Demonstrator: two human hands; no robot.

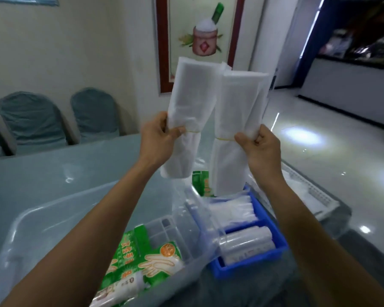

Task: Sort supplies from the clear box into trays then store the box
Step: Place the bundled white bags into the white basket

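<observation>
My left hand (159, 138) grips a white bundle of plastic bags (192, 103) at its yellow rubber band. My right hand (258, 147) grips a second white bundle (239, 111) the same way. Both bundles are held upright, side by side, above the table. Below them the clear box (53, 220) sits at the front left, holding green-and-white glove packets (142, 262). To its right stands a blue tray (268, 247) with clear rolls and packets in two compartments.
A green packet (201, 180) stands behind the blue tray. A white lid or tray (310, 191) lies at the right table edge. Two covered chairs (31, 120) stand by the wall beyond the glass-topped table (53, 165). Shiny floor lies to the right.
</observation>
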